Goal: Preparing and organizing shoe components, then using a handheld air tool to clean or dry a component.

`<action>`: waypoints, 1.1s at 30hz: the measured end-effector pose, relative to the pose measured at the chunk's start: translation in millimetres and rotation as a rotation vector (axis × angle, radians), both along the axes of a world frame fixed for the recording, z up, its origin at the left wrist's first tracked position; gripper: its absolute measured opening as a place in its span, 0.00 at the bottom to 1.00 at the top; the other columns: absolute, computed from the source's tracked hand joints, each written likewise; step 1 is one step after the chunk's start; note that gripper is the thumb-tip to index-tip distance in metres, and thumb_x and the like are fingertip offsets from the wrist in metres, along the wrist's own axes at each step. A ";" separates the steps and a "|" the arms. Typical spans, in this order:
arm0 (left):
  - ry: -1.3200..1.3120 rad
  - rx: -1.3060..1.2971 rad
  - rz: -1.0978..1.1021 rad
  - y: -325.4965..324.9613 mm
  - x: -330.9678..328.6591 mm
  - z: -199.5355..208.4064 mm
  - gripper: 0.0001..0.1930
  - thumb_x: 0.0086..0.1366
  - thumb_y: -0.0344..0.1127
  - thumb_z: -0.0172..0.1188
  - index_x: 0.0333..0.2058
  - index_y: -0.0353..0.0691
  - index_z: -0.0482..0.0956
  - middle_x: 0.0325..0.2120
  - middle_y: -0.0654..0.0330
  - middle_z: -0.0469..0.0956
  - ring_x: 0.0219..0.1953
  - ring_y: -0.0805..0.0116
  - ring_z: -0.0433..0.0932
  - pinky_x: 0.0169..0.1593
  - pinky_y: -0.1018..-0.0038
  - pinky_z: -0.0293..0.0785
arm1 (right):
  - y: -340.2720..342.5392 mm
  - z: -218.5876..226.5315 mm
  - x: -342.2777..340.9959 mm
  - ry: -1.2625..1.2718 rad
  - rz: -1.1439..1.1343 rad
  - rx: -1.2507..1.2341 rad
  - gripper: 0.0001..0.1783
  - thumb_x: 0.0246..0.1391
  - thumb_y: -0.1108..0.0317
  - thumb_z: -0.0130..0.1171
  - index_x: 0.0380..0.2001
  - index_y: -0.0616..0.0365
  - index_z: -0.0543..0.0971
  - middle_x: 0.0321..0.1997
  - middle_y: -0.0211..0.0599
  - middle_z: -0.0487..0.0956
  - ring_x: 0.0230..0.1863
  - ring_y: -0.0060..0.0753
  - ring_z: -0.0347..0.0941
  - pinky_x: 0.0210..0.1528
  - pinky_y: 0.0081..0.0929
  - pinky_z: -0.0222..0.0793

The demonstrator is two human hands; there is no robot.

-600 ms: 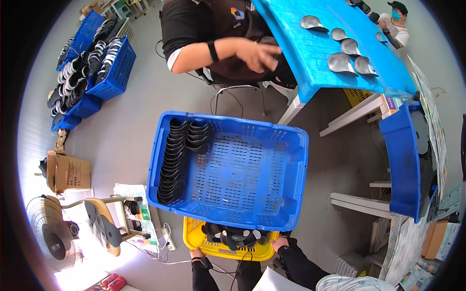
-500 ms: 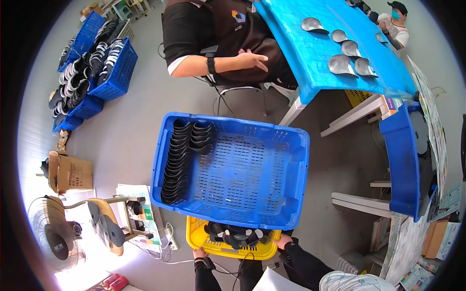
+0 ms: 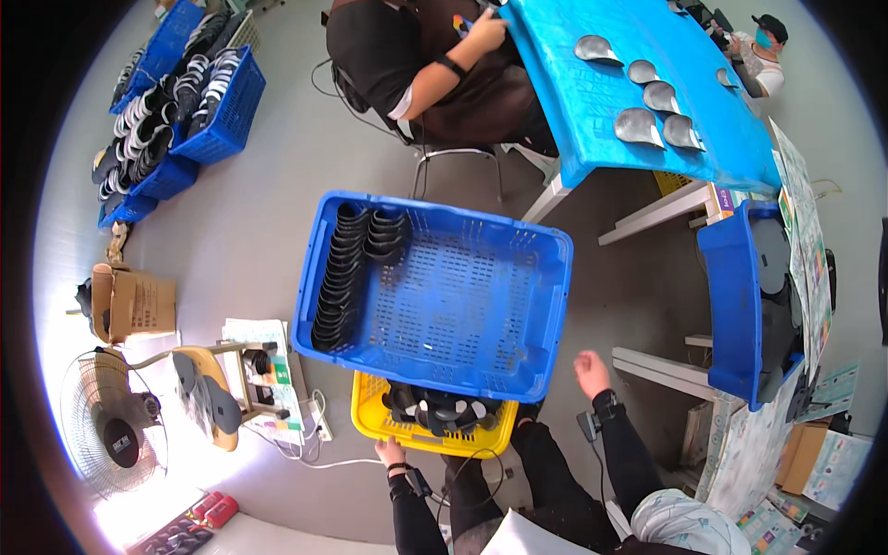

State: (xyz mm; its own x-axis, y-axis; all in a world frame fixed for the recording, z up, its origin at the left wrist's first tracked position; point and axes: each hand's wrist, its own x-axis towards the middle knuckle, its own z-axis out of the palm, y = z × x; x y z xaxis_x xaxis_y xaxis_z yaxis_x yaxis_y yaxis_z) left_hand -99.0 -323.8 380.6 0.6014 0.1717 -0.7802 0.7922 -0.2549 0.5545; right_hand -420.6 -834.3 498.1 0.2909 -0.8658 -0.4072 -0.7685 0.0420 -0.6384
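Blue crate (image 3: 462,319) overlaps the yellow basket (image 3: 368,418); your hands are uneven.
The crate sits ahead of you, black curved pieces (image 3: 342,277) banked along its left; the basket lies nearest you. Your right hand (image 3: 592,373) is well clear, nothing visible in it, finger spread unclear; your left hand (image 3: 390,450) is at the basket's near rim, grip undeterminable. To keep the basket level, support both sides evenly.

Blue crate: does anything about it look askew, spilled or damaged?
Nothing there looks spilled or damaged. The blue crate does look lopsidedly filled: its black pieces stand in two uneven rows at the left end. It also overlaps the yellow basket in view; whether it rests there is unclear.
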 end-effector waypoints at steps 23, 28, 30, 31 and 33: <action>0.144 0.191 -0.775 129.6 -73.5 323.3 0.12 0.67 0.38 0.54 0.36 0.37 0.81 0.31 0.50 0.83 0.30 0.54 0.82 0.34 0.59 0.80 | 16.8 72.4 -148.0 0.659 1.207 0.250 0.17 0.51 0.55 0.57 0.34 0.53 0.88 0.38 0.46 0.85 0.43 0.54 0.82 0.47 0.45 0.78; 0.015 0.052 -0.293 98.2 -91.5 379.0 0.09 0.69 0.31 0.53 0.41 0.31 0.77 0.28 0.51 0.81 0.24 0.56 0.81 0.27 0.61 0.79 | -34.6 106.1 -129.1 0.458 1.031 0.661 0.13 0.52 0.58 0.61 0.36 0.49 0.89 0.38 0.37 0.87 0.44 0.44 0.84 0.45 0.41 0.80; 0.036 -0.051 -0.286 84.1 -123.9 374.0 0.10 0.68 0.34 0.55 0.42 0.33 0.78 0.28 0.52 0.82 0.27 0.56 0.82 0.30 0.62 0.80 | -84.2 108.2 -102.3 0.228 1.504 0.839 0.11 0.53 0.58 0.62 0.35 0.47 0.89 0.38 0.33 0.87 0.43 0.41 0.84 0.43 0.40 0.81; 0.080 -0.114 -0.278 82.8 -135.2 374.8 0.11 0.68 0.36 0.57 0.44 0.36 0.80 0.29 0.53 0.83 0.29 0.55 0.84 0.32 0.62 0.81 | -71.6 116.2 -97.5 0.411 1.593 0.243 0.11 0.53 0.56 0.62 0.33 0.46 0.89 0.38 0.32 0.87 0.43 0.41 0.84 0.43 0.40 0.81; -0.230 0.180 -1.042 83.3 -136.0 381.3 0.12 0.66 0.39 0.58 0.43 0.40 0.82 0.30 0.54 0.83 0.31 0.56 0.84 0.34 0.64 0.81 | -57.5 160.5 -66.7 0.600 1.440 -0.378 0.12 0.50 0.53 0.63 0.29 0.46 0.89 0.37 0.33 0.87 0.42 0.41 0.84 0.42 0.42 0.81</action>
